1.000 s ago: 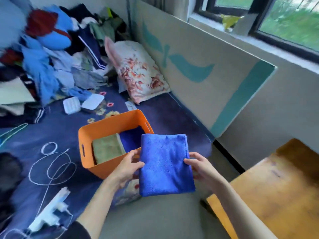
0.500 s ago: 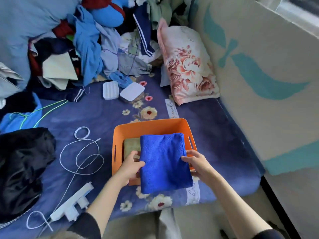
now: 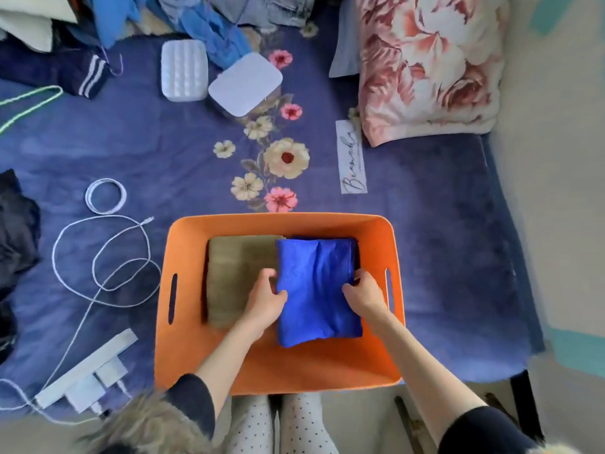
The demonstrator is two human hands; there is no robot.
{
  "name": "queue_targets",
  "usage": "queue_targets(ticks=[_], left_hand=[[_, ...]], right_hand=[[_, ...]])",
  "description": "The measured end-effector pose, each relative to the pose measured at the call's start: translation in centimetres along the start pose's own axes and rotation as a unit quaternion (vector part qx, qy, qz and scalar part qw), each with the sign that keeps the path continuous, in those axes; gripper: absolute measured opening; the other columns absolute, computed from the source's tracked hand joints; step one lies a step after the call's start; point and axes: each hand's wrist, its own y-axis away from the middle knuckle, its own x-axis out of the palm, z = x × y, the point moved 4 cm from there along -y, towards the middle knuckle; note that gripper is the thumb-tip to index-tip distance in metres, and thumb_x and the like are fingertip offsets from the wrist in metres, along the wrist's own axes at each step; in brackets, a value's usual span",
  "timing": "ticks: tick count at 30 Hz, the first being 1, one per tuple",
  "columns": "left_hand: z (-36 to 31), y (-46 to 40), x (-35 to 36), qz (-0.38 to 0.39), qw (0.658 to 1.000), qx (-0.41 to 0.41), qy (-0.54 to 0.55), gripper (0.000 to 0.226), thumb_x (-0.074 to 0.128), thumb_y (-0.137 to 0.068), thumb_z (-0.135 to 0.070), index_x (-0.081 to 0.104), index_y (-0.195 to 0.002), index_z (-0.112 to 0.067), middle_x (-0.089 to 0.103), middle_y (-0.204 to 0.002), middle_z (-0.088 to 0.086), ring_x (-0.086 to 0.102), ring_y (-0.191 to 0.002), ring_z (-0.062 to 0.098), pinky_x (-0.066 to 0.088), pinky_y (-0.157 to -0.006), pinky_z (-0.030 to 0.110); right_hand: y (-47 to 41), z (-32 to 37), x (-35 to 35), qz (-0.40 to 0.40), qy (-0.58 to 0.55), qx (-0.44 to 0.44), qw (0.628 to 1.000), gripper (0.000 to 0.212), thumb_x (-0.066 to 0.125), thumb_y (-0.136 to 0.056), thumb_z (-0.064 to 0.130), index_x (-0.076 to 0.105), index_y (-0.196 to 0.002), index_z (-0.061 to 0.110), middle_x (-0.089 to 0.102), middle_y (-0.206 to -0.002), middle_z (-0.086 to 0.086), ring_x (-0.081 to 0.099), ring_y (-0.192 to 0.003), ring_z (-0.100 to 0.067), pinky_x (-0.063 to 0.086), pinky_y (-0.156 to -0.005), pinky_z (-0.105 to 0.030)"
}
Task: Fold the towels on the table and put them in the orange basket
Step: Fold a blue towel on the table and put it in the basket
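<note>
Both hands' fingers [image 3: 266, 276] pinch blue towel [image 3: 316, 290] edges inside orange basket [image 3: 278, 371] (beside olive towel [image 3: 235, 273]).

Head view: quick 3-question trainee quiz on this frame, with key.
1. True or false: the blue towel is inside the basket.
2. Which towel lies left of the blue one: A) red B) olive C) white?
3. Which hands grip the blue towel?

Key: 1 true. 2 B, the olive towel. 3 both: left hand at its left edge, right hand at its right edge.
</note>
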Motion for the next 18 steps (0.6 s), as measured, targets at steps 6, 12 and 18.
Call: queue_targets(ticks=[6, 12, 18], left_hand=[[0.5, -3.5, 2.5, 0.026, 1.000, 0.004, -0.012, 0.028, 0.049, -0.090, -0.005, 0.044, -0.115, -0.015, 0.056, -0.093, -0.002, 0.052, -0.074, 0.012, 0.039, -0.059, 0.022], [0.4, -4.8, 2.7, -0.011, 0.997, 0.031, -0.063, 0.033, 0.053, -0.089, -0.004, 0.045, -0.121, -0.009, 0.057, -0.103, 0.006, 0.055, -0.089, 0.024, 0.034, -0.065, 0.023], [-1.4, -2.2, 2.4, -0.094, 0.893, 0.275, -0.344, 0.053, 0.075, -0.073, -0.010, 0.055, -0.122, -0.007, 0.053, -0.124, 0.017, 0.056, -0.107, 0.039, 0.051, -0.084, 0.044]], right_hand=[[-1.9, 0.0, 1.0, -0.042, 0.119, -0.004, 0.992, 0.031, 0.042, -0.088, 0.009, 0.040, -0.119, 0.007, 0.053, -0.116, -0.017, 0.056, -0.101, -0.039, 0.044, -0.078, -0.039], [-2.6, 0.6, 0.9, -0.092, 0.203, 0.009, 0.975, 0.038, 0.040, -0.091, 0.004, 0.036, -0.129, 0.005, 0.055, -0.121, -0.018, 0.060, -0.102, -0.038, 0.050, -0.078, -0.041], [-1.4, 0.7, 1.4, -0.112, 0.296, -0.127, 0.940, 0.065, 0.042, -0.086, -0.003, 0.020, -0.146, 0.005, 0.030, -0.147, -0.020, 0.045, -0.122, -0.039, 0.041, -0.096, -0.042]])
